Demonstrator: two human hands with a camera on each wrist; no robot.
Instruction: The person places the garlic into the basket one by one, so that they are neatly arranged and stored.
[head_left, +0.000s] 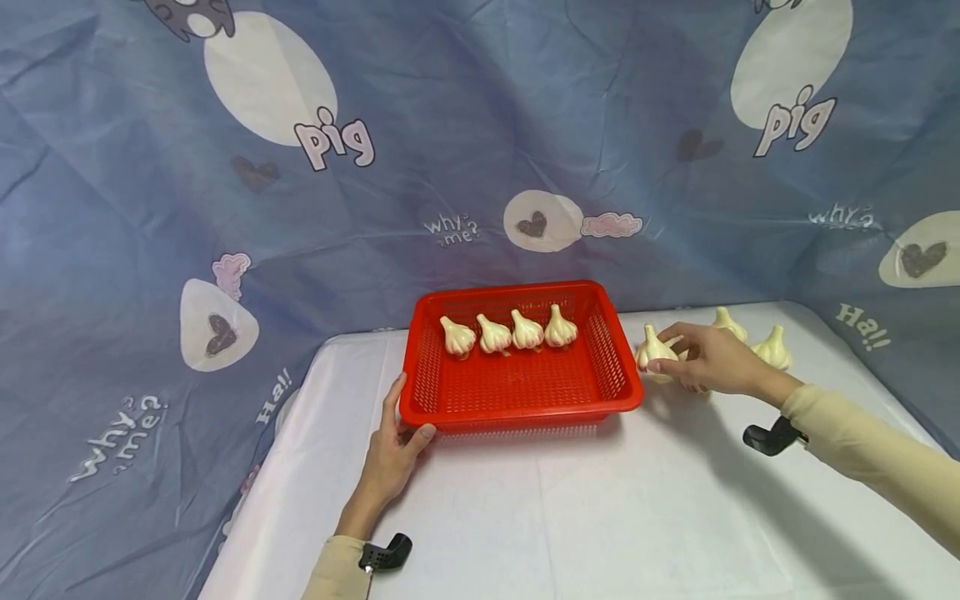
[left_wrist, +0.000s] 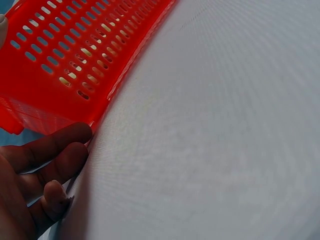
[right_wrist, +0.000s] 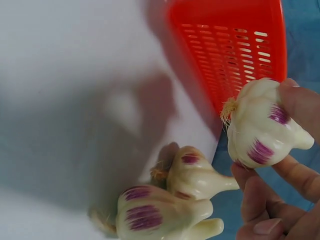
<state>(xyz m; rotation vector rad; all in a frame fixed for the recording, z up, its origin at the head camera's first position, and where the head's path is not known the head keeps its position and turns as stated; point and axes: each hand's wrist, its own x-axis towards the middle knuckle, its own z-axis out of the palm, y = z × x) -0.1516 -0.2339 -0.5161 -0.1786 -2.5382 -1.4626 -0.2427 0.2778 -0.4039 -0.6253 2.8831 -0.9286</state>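
Note:
A red plastic basket [head_left: 517, 414] stands on the table, several garlic bulbs [head_left: 495, 335] lined up in a row along its far side. My left hand [head_left: 388, 462] holds the basket's near left corner, thumb by the front rim and fingers along the side. In the left wrist view, fingertips touch the basket [left_wrist: 60, 95] low down. To the right of the basket, my right hand [head_left: 712, 358] pinches one garlic bulb [right_wrist: 262, 125] between thumb and fingers, above the table. Other bulbs [right_wrist: 197, 175] lie beneath and behind that hand, partly hidden.
Two loose garlic bulbs [head_left: 774, 350] show beyond the right hand. A white cloth [head_left: 525, 517] covers the table. Behind it hangs a blue printed curtain [head_left: 450, 125], close to the basket's far side.

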